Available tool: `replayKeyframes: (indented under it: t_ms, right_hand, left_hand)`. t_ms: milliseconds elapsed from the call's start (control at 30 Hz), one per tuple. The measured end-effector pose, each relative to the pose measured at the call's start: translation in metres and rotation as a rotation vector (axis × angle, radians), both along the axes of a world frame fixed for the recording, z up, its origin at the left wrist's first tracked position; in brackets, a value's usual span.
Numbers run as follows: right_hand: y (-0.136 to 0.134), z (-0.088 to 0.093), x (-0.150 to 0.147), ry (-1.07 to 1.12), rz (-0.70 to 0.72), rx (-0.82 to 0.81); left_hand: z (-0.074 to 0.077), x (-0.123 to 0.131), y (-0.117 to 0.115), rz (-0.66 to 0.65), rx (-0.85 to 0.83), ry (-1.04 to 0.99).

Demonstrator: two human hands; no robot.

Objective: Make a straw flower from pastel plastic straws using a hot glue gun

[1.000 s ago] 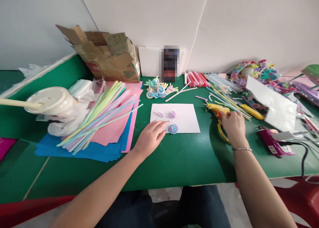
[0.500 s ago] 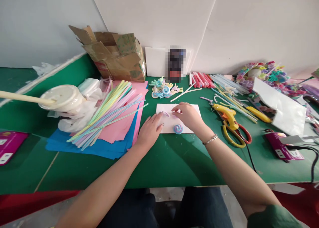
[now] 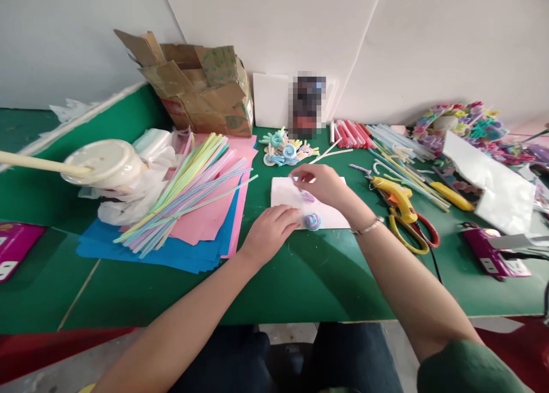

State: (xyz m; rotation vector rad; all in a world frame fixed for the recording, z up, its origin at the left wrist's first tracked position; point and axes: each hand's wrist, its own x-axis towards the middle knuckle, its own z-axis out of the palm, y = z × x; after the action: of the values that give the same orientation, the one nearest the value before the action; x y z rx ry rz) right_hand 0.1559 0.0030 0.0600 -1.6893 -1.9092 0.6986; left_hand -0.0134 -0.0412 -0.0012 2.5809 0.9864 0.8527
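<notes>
A white board (image 3: 281, 188) lies on the green table in front of me. On it sits a pink-and-blue rolled spiral (image 3: 313, 221), with a small lilac loop (image 3: 307, 196) just above. My left hand (image 3: 272, 230) rests over the board's lower left edge, fingers stretched out and holding nothing visible. Above the board's upper part, my right hand (image 3: 321, 184) is closed in a pinch. Whatever is between its fingertips is too small to make out. Past the board lies a cluster of pastel spirals and bent stems (image 3: 285, 151).
Coloured fuzzy stems (image 3: 184, 195) lie on pink and blue sheets at left, near a lidded cup (image 3: 103, 164) and a cardboard box (image 3: 206, 95). Rightward are a yellow glue gun (image 3: 397, 195), scissors (image 3: 407, 241), a purple power strip (image 3: 493, 253) and red stem bundles (image 3: 349, 134).
My left hand has slid down and right, off the board's upper left. My right hand has risen slightly, uncovering the lilac loop above the spiral. The camera view has shifted a little.
</notes>
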Motion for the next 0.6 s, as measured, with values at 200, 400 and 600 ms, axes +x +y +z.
replayKeyframes:
  t_ms: [200,400,600]
  right_hand:
    - [-0.045,-0.010,0.050,0.307,-0.169,-0.156]
    - [-0.053,-0.031,0.063,0.501,-0.237,-0.282]
    - [-0.053,-0.038,0.059,0.629,-0.241,-0.390]
  left_hand:
    - [-0.007,0.008,-0.004,-0.166,0.252,-0.001]
    - [-0.002,0.013,0.011,-0.378,0.566,0.165]
    - [0.001,0.015,0.017,-0.342,0.541,0.208]
